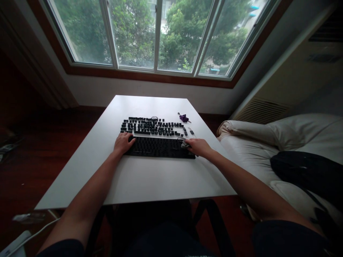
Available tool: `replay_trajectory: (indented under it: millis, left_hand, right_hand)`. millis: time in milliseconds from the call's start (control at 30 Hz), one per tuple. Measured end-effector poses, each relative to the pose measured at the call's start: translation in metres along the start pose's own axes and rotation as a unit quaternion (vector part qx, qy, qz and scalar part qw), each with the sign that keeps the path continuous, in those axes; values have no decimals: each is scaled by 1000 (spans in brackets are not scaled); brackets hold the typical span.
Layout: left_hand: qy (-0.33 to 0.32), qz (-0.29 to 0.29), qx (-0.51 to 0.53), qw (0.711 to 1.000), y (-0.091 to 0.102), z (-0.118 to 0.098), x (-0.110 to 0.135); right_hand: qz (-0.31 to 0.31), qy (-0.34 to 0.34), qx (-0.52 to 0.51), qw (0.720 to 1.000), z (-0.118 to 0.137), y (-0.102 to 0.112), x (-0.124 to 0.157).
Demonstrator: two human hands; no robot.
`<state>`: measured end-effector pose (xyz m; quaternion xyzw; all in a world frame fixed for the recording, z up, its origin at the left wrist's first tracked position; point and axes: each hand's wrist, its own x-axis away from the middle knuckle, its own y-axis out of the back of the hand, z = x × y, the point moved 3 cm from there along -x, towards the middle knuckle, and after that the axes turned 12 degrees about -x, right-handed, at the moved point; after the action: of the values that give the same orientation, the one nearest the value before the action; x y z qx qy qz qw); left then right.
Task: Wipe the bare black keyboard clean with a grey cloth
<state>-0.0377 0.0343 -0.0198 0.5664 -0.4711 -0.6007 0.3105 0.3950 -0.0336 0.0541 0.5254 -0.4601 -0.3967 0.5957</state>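
A black keyboard [159,147] lies on the white table [150,178]. Behind it, several loose black keycaps [151,126] are laid out in rows. My left hand [123,142] rests on the keyboard's left end, fingers curled over its edge. At the keyboard's right end my right hand [198,146] is closed round a small grey object [184,144] that I cannot make out.
A small purple tool [183,117] lies at the back right of the table. A white bed [268,142] with a dark bag [308,171] stands to the right. A large window [158,35] is behind. White cable and a power strip [16,242] lie on the floor at left.
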Motion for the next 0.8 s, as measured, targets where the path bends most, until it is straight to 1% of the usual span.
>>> replay_trajectory:
  millis: [133,200,267,300,367,433,467,533,633,667,733,800]
  left_hand:
    - [-1,3,2,1000,1,-1,0]
    - [1,2,7,1000,1,0,-1]
    - [2,2,11,1000,-1,1,-1]
    - [1,2,12,1000,-2,1,-1]
    - [-2,2,10,1000,-3,2,-1]
    - [-3,1,5,1000,-4,2,0]
    - [-2,1,3,1000,-4,2,0]
    - [-1,-2,2,1000,-4,2,-1]
    - [-3,-6,8,1000,-5,3,-2]
    - [-3,-7,12,1000,-6,3,-2]
    - [-3,-8,19,1000,-7,4,-3]
    - [-4,-10,25,1000,-8,5,-3]
  right_hand:
    - [44,-70,30,996,-20,1,1]
    - [40,-80,29,996,-22,4,4]
    - [10,-59,10,998,-15,5,7]
    - [-3,-37,-6,999,-10,3,9]
    - [1,12,-42,999,1,-3,11]
    - [37,35,-79,996,3,-11,10]
    - [55,34,-95,993,0,-14,9]
    - [85,16,-116,989,-14,-14,6]
    - [140,-15,-114,983,-36,-6,0]
    - [140,-28,-109,984,-40,-1,-2]
    - [91,-33,-115,989,-37,8,-6]
    - [29,10,-151,988,-18,13,-9]
